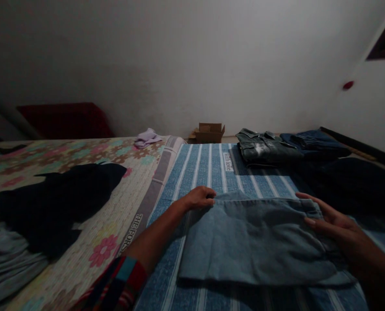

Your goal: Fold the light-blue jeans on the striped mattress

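The folded denim [257, 242] lay lengthwise between both hands: left hand [199, 198] pinched its far-left corner, right hand [331, 220] rested flat, fingers spread (equally near).

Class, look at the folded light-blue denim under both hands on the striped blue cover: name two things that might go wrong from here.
1. The left hand grips only a far corner of the denim piece, so lifting there may let the fold fall open.
2. The right hand rests flat on the other end; sliding it might bunch the cloth or the striped cover.
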Demonstrator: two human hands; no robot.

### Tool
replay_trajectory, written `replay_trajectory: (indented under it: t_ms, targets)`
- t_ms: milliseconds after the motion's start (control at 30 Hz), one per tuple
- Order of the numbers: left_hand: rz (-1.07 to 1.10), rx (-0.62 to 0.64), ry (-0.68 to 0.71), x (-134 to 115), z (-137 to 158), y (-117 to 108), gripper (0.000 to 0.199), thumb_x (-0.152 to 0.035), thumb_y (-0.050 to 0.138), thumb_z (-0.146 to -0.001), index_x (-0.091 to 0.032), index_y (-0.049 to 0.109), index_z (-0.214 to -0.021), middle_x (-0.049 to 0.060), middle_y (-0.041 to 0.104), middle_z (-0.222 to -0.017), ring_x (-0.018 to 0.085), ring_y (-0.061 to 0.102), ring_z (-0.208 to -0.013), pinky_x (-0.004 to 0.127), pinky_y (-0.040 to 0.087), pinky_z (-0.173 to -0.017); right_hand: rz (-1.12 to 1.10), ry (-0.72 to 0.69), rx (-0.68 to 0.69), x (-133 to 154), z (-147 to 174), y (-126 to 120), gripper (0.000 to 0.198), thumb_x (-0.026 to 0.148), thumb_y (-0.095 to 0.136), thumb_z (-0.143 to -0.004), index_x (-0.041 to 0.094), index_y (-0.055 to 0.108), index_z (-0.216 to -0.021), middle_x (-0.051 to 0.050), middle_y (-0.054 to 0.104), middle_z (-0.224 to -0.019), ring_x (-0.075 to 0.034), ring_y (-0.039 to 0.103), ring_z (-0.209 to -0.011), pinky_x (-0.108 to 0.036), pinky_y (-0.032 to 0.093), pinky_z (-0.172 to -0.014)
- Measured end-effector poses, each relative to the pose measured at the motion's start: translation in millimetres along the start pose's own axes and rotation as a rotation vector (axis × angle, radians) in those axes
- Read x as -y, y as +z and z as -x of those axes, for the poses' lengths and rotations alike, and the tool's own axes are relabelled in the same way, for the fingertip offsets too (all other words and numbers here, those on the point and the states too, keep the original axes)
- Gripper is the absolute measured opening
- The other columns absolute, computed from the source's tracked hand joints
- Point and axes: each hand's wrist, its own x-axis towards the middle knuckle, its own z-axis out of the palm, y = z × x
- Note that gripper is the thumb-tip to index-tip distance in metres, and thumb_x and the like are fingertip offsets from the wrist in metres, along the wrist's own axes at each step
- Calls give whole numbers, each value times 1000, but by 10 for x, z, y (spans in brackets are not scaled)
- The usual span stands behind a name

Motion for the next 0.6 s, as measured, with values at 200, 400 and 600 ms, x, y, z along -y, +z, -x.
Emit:
replay_trajectory:
  t_ms: [200,400,600]
  targets:
    - [86,235,-77,102,-289,-69,32,-43,65,-64,-15,68,-81,-4,60,-64,11,51,-60,19,36,-53,-9,-6,12,-39,-17,-53,78,34,71,-67,31,36,-138,-9,66,-113,-31,65,-94,-41,55,-75]
    - [64,299,-184,155,-392,-173,42,-56,72,-50,-16,59,-55,-4,49,-50,11,43,-52,23,28,-47,-33,9,28,-26,-4,-49,77,31,70,-68,31,36,-138,-9,65,-114,-30,66,-92,-39,55,-71]
    - [47,367,-177,148,-361,-258,41,-54,73,-47,-18,56,-56,-5,49,-52,10,42,-53,23,28,-47,-116,20,29,-37,-2,-82,77,27,70,-68,31,36,-137,-7,65,-114,-26,66,-91,-34,54,-71]
